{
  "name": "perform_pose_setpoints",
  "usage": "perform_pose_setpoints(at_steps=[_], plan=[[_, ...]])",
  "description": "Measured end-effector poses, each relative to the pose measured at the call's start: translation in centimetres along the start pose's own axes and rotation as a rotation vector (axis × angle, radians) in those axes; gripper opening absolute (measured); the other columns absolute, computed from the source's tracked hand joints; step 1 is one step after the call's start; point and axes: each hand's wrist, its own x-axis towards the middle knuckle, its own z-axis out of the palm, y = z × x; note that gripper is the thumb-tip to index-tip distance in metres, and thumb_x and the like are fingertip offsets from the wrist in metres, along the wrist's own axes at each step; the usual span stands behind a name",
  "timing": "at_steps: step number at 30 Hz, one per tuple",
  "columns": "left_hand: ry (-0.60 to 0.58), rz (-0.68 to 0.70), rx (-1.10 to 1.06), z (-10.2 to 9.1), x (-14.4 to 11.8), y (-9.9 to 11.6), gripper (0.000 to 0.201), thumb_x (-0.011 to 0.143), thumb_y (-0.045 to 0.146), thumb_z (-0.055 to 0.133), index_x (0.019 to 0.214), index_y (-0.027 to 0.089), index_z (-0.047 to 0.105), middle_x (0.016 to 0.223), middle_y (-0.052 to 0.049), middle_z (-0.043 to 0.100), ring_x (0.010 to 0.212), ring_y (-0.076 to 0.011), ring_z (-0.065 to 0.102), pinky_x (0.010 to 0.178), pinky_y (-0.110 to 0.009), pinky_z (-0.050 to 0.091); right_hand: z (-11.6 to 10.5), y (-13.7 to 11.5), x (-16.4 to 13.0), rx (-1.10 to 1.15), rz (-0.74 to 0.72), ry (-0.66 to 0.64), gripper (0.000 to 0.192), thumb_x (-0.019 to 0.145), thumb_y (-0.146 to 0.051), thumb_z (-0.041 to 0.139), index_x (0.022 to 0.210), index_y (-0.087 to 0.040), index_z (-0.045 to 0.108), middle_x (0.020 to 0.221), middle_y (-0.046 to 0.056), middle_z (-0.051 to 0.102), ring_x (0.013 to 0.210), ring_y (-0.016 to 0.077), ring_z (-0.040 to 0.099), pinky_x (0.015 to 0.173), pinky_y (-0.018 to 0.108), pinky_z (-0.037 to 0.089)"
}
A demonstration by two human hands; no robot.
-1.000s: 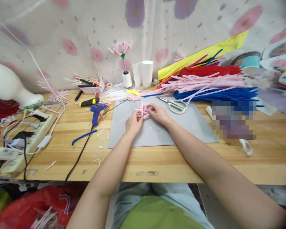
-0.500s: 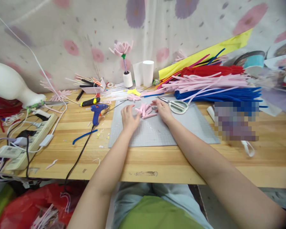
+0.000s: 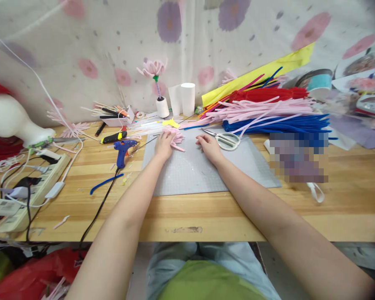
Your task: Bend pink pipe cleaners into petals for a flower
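On the grey cutting mat (image 3: 187, 179), my left hand (image 3: 164, 146) is closed against a small bunch of short pink pipe cleaner pieces (image 3: 176, 141) at the mat's left back. Its fingertips are partly hidden by the pieces. My right hand (image 3: 209, 148) rests on the mat with nothing in it, its fingers loosely bent and apart. Just right of that hand lie scissors (image 3: 228, 141) with pale handles, blades pointing back left. A yellow piece (image 3: 171, 123) sits behind the pink bunch.
Left of the mat stands a blue glue gun (image 3: 122, 153) with a black cord; a yellow-black cutter (image 3: 113, 137) lies behind it. Bundled pink pipe cleaners (image 3: 262, 109) and blue ones (image 3: 278, 125) lie back right. A pink flower (image 3: 153, 69) stands in a white holder. A power strip (image 3: 46, 183) is far left.
The pink pieces have moved left and back with my left hand, away from between my hands. My right hand stays near the scissors. The view has shifted slightly right.
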Motion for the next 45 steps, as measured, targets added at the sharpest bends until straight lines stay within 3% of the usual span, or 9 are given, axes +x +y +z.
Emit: perform_pose_setpoints(at_steps=[3, 6, 11, 15, 19, 22, 25, 39, 45], plan=[[-0.076, -0.003, 0.010, -0.9, 0.2, -1.3, 0.078, 0.062, -0.002, 0.047, 0.134, 0.026, 0.039, 0.143, -0.005, 0.036, 0.138, -0.0254, 0.019, 0.111, -0.047, 0.017, 0.2, 0.1, -0.4, -0.156, -0.082, -0.037, 0.016, 0.073, -0.023, 0.047, 0.084, -0.019, 0.058, 0.068, 0.000, 0.059, 0.060, 0.0118, 0.050, 0.060, 0.025, 0.038], [0.021, -0.017, 0.036, -1.9, -1.2, -1.9, 0.066, 0.064, 0.000, 0.046, 0.126, 0.022, 0.048, 0.139, -0.007, 0.041, 0.136, -0.0239, 0.025, 0.110, -0.045, 0.019, 0.1, -0.2, -1.0, -0.333, -0.148, -0.056, 0.021, 0.072, -0.014, 0.042, 0.086, -0.019, 0.057, 0.067, 0.000, 0.056, 0.063, 0.0137, 0.050, 0.064, 0.027, 0.036], [0.223, -0.123, 0.113, -4.1, -5.7, -3.1, 0.024, 0.083, 0.024, 0.039, 0.093, 0.018, 0.060, 0.100, -0.009, 0.063, 0.102, -0.0214, 0.053, 0.092, -0.035, 0.036, 0.1, -0.5, -1.4, -0.431, -0.129, -0.099, 0.021, 0.070, -0.013, 0.045, 0.088, -0.022, 0.051, 0.063, -0.002, 0.051, 0.057, 0.0143, 0.045, 0.059, 0.028, 0.033], [0.321, -0.352, 0.268, -6.8, -8.9, -5.0, 0.031, 0.083, 0.043, 0.040, 0.072, 0.019, 0.054, 0.078, -0.008, 0.059, 0.086, -0.0229, 0.055, 0.083, -0.034, 0.038, 0.4, -0.4, -1.3, -0.393, -0.108, -0.093, 0.015, 0.072, -0.021, 0.049, 0.087, -0.022, 0.049, 0.058, -0.004, 0.049, 0.055, 0.0140, 0.045, 0.058, 0.027, 0.031], [0.457, -0.581, 0.326, -8.7, -10.1, -6.8, 0.040, 0.071, 0.051, 0.056, 0.093, 0.018, 0.052, 0.097, -0.011, 0.059, 0.096, -0.0268, 0.054, 0.082, -0.036, 0.041, 0.6, -0.4, -1.3, -0.403, -0.102, -0.086, 0.020, 0.071, -0.031, 0.057, 0.088, -0.022, 0.051, 0.055, -0.005, 0.049, 0.055, 0.0134, 0.045, 0.057, 0.026, 0.030], [0.354, -0.694, 0.219, -8.7, -9.8, -7.6, 0.059, 0.066, 0.050, 0.062, 0.111, 0.015, 0.047, 0.109, -0.016, 0.058, 0.102, -0.0306, 0.054, 0.082, -0.039, 0.043, 0.7, -0.4, -1.4, -0.459, -0.130, -0.113, 0.015, 0.073, -0.029, 0.056, 0.085, -0.022, 0.052, 0.058, -0.004, 0.050, 0.057, 0.0131, 0.046, 0.058, 0.026, 0.030], [0.252, -0.764, 0.142, -8.3, -9.2, -8.2, 0.048, 0.076, 0.043, 0.052, 0.115, 0.017, 0.048, 0.109, -0.016, 0.060, 0.099, -0.0323, 0.058, 0.080, -0.042, 0.043, 0.6, -0.6, -1.6, -0.489, -0.139, -0.128, 0.011, 0.074, -0.027, 0.053, 0.084, -0.021, 0.053, 0.060, -0.003, 0.050, 0.058, 0.0129, 0.046, 0.059, 0.026, 0.032], [0.298, -0.721, 0.154, -9.9, -9.6, -14.5, 0.051, 0.074, 0.036, 0.054, 0.119, 0.013, 0.046, 0.116, -0.018, 0.056, 0.111, -0.0331, 0.051, 0.093, -0.045, 0.039, 0.5, -0.9, -1.7, -0.535, -0.130, -0.144, 0.013, 0.075, -0.025, 0.052, 0.086, -0.020, 0.056, 0.062, -0.003, 0.052, 0.060, 0.0121, 0.047, 0.060, 0.025, 0.033], [0.530, -0.575, 0.222, -9.5, -10.9, -13.6, 0.081, 0.054, 0.018, 0.065, 0.127, 0.008, 0.030, 0.135, -0.020, 0.033, 0.128, -0.0323, 0.028, 0.107, -0.044, 0.023, 0.5, -1.0, -1.8, -0.568, -0.140, -0.138, 0.014, 0.075, -0.025, 0.052, 0.087, -0.019, 0.057, 0.061, -0.003, 0.052, 0.060, 0.0112, 0.047, 0.060, 0.023, 0.033]])
